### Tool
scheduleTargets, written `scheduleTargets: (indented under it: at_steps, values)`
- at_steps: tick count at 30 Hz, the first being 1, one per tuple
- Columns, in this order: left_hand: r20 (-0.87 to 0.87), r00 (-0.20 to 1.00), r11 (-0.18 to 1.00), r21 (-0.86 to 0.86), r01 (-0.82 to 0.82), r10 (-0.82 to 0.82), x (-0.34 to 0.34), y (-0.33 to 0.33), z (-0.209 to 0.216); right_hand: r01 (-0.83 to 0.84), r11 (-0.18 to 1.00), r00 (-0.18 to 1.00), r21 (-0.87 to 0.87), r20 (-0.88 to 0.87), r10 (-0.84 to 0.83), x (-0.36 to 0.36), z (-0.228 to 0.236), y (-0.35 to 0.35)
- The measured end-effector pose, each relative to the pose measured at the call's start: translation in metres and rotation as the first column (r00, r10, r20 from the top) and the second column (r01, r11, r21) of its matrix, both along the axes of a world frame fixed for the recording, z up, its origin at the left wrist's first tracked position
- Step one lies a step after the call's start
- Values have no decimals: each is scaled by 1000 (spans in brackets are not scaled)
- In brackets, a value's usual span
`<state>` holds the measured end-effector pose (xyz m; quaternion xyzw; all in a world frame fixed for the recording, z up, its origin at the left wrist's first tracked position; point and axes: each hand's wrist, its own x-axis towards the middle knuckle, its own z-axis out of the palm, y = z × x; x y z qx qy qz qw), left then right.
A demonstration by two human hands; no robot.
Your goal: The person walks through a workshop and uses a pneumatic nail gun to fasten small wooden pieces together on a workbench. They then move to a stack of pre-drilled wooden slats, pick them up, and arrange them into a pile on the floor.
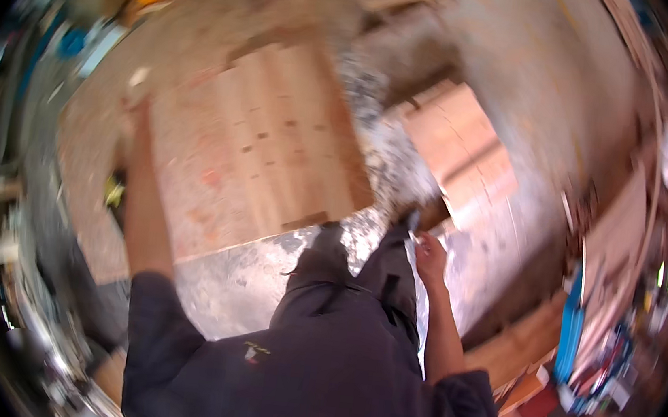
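Note:
My left arm stretches over a worn wooden worktable (185, 229). At its far left part, my left hand (138, 106) is smeared by motion, so its grip is unclear. A small whitish thing (138, 76) shows just beyond its fingers. To the right of that hand lies a flat pale wooden panel (292, 143) with several small dark slots and notched ends. My right hand (430, 258) hangs beside my right leg with its fingers curled in. Whatever it may hold is too small and blurred to name.
A stack of wooden boards (462, 149) stands right of the table, over a stained concrete floor (546, 92). A small yellow and black object (114, 190) sits beside my left forearm. Long timber pieces (620, 238) and a blue object (571, 327) line the right side.

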<state>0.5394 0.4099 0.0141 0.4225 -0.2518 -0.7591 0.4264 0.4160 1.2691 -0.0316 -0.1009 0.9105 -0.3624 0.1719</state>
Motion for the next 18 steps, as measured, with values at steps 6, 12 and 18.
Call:
scheduleTargets:
  at_steps: [6,12,18]
  values:
    - [776,610,664,-542,515,161,-13,52,-6,29,999,1000,-19,2,-29,6,-33,26]
    - [912,305,561,-409,720,273,-32,172,-5,144,985,977,94,148,-157,59,-95,109]
    - [767,576,354,-641,681,281,-46,264,-2,256,952,916,166,272,-294,54,-71,134]
